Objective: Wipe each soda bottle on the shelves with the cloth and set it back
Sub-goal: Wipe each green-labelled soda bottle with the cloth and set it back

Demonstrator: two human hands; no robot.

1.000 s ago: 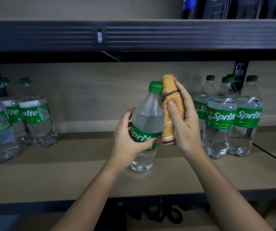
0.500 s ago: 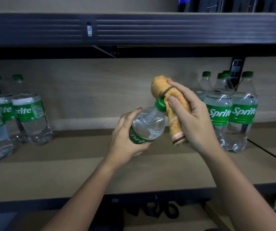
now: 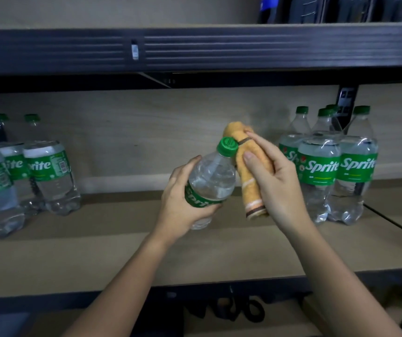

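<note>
One clear plastic Sprite bottle with a green cap and green label (image 3: 210,182) is off the wood shelf board (image 3: 97,251) and in the air between our hands, tilted so its cap leans toward us and to the right. Our left hand (image 3: 183,207) wraps it at the label band, fingers (image 3: 190,164) curled round the far side and thumb across the front. Our right hand (image 3: 275,183) grips a rolled orange terry cloth with brown and white stripes (image 3: 248,171), fingers closed around it, and the cloth touches the bottle's neck just beside the cap. We judge the bottle fairly heavy for its size, since clear liquid fills it up into the shoulder; its thin wall will probably dent under a hard squeeze and feel slick, so the label band is the sensible hold. The cloth is soft and should fold round the curves. Two groups of like bottles, all capped and apparently full, stand upright on the shelf: one at the left (image 3: 46,176), one at the right (image 3: 319,176). Dark bottles (image 3: 340,8) sit on the shelf above, their contents too dim to tell.
</note>
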